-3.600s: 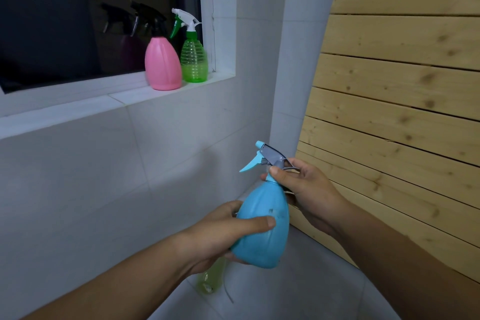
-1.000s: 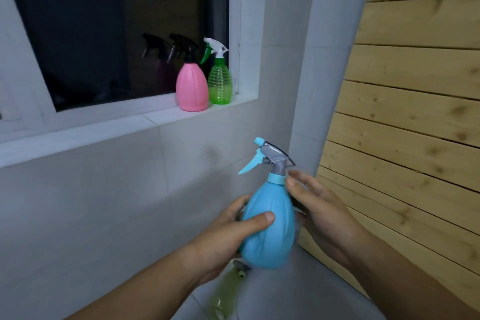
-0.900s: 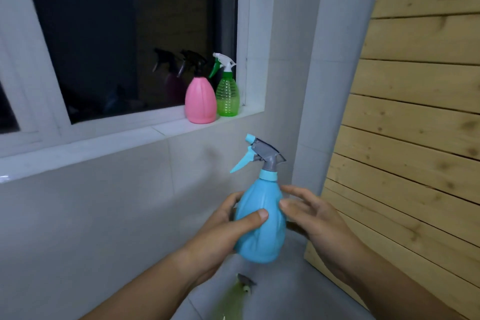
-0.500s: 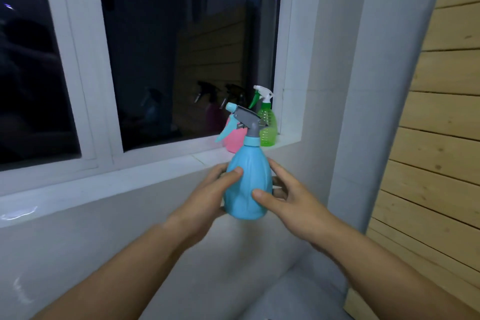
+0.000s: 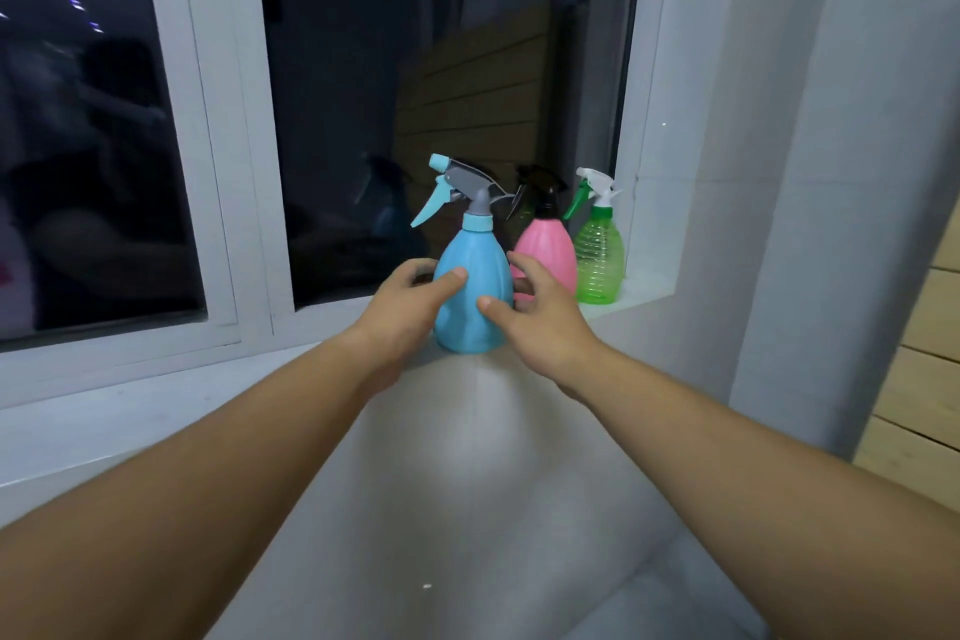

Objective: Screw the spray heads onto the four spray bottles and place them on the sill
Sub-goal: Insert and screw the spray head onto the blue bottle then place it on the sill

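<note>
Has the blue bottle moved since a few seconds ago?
Yes. The blue bottle has gone up from below the sill to its edge, left of the pink bottle, both hands around it.

Dim, cool indoor light, evenly flat, no hard shadows; dark window glass (image 5: 337, 120) mirroring the room with small bright specks top left. Slightly soft overall, forearms at bottom blurred, wide-angle bending of window frame (image 5: 228, 172) and wall edges toward the borders
</note>
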Available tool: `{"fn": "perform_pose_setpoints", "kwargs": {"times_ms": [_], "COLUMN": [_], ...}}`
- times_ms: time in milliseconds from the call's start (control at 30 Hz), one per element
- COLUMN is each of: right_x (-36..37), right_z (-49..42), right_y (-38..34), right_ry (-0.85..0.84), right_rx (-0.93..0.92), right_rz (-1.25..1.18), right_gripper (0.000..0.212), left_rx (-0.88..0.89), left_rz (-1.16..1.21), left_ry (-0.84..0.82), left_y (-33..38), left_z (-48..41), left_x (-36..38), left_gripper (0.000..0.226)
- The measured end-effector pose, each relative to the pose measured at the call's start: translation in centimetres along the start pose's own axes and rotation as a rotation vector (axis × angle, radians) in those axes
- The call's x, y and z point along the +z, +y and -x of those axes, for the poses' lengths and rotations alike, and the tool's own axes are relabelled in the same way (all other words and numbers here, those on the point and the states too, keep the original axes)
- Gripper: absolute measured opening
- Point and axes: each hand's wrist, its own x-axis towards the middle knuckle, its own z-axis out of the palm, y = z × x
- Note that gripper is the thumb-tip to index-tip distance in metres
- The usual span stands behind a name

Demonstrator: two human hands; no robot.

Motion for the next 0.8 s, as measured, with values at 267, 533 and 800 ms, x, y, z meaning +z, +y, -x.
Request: {"fn": "perform_pose_setpoints", "kwargs": {"times_ms": [267, 533, 800], "right_x": [1.5, 1.1, 0.6], "right_z": [-2.2, -3.0, -2.4], "right_y": [0.9, 1.5, 1.7], "right_ry": [0.029, 0.091, 0.097], "right_rx": [-0.025, -0.011, -0.005], "right_rz": [0.037, 0.149, 0.121], "right_gripper": [0.062, 0.061, 0.058], "left_rx": [0.03, 0.03, 0.032], "left_rz": [-0.003, -0.026, -0.057], "left_ry": [0.068, 0.099, 0.085], "left_y": [-0.8, -0.8, -0.7], "left_z": [-2.0, -2.8, -2.6], "left_x": [-0.5, 0.2, 1.4], "left_gripper": [0.045, 0.05, 0.055]}}
